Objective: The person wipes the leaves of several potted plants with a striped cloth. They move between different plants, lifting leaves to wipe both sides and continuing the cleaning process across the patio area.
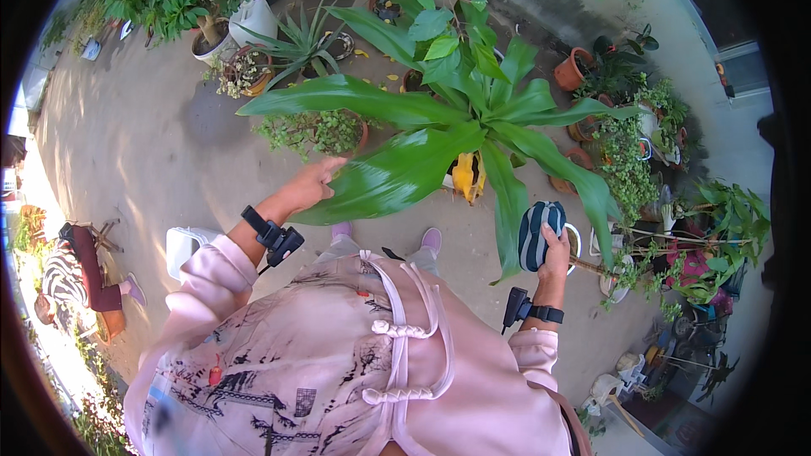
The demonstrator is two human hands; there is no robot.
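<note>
A large potted plant with broad, glossy green leaves (399, 171) stands right before me. My left hand (310, 182) is at the outer end of one long leaf, index finger extended; whether its other fingers pinch the leaf edge I cannot tell. In my right hand (553, 247) is a folded striped cloth (533, 237), dark blue and pale grey, held beside a drooping leaf. A yellowed, withered leaf (467, 178) hangs at the plant's base, partly over its pot. Both wrists wear straps with small black devices.
A small-leaved potted plant (317, 132) sits beyond my left hand, near an aloe (307, 41) and a white plastic jug (253, 20). Terracotta pots (572, 69) line the right wall. A white bucket (185, 252) stands at left. A person in dark red trousers (95, 272) sits far left.
</note>
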